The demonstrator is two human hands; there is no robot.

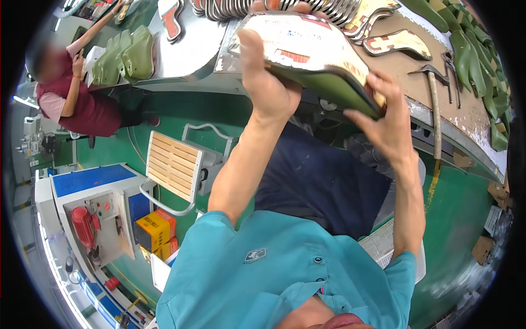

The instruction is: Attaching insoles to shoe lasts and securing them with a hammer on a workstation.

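Observation:
Between my two hands, above the near edge of the workbench, a green shoe last (pixel 334 88) is held tilted with its sole side turned up. A pale insole board (pixel 307 41) with red and dark printing lies against that side, and a dark rim runs along its edge. My left hand (pixel 268 82) is closed round the last's left end, thumb up along the side; some of its fingers are hidden behind. At the other end, my right hand (pixel 389 112) grips the narrow tip with thumb and fingers curled.
On the bench at right lie a hammer (pixel 434 104), pincers (pixel 451 74) and a loose insole (pixel 399 44), beside piled green lasts (pixel 468 63). More insoles (pixel 241 7) stand in a row behind. At left are a co-worker (pixel 82 109), a slatted chair (pixel 172 164) and a machine (pixel 93 181).

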